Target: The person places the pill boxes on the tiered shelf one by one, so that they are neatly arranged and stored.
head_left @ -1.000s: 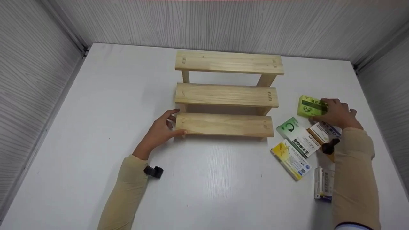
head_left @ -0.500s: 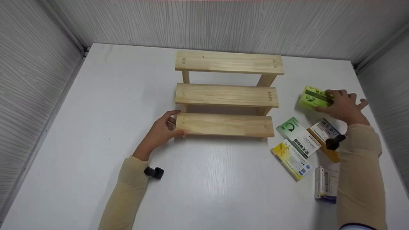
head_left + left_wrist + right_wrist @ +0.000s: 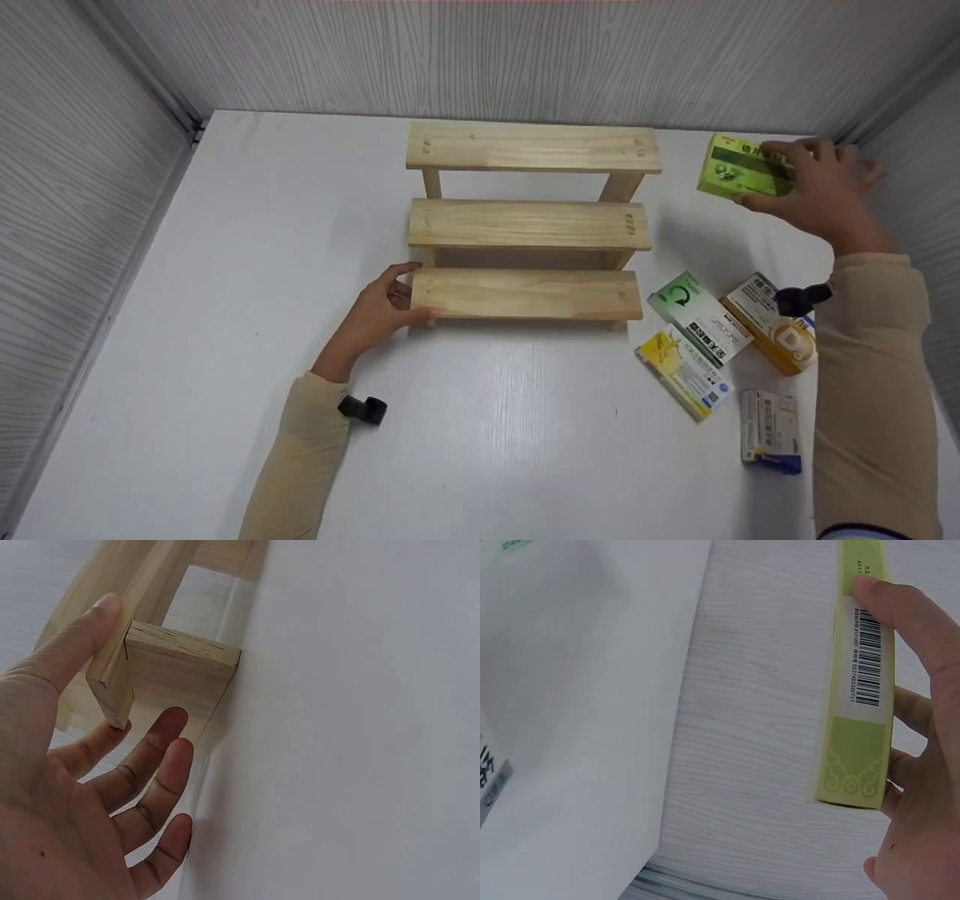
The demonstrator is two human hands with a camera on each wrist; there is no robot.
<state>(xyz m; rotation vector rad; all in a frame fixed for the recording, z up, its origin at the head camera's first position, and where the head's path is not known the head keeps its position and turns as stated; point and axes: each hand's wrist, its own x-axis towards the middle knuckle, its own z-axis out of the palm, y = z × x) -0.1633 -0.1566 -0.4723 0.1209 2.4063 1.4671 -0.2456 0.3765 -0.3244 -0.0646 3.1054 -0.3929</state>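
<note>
Your right hand (image 3: 825, 191) pinches the green medicine box (image 3: 739, 166) above the bench (image 3: 525, 420), near its far right corner; the box reaches left from those fingers, long axis toward the three-step wooden rack (image 3: 525, 223). Your left hand (image 3: 379, 307), farther off, grips the lowest step (image 3: 525, 292) at its left end.

Head view high, facing forward-down; wrist views close (left shares wooden rack (image 3: 529, 223) with head, right green box (image 3: 739, 168)).
</note>
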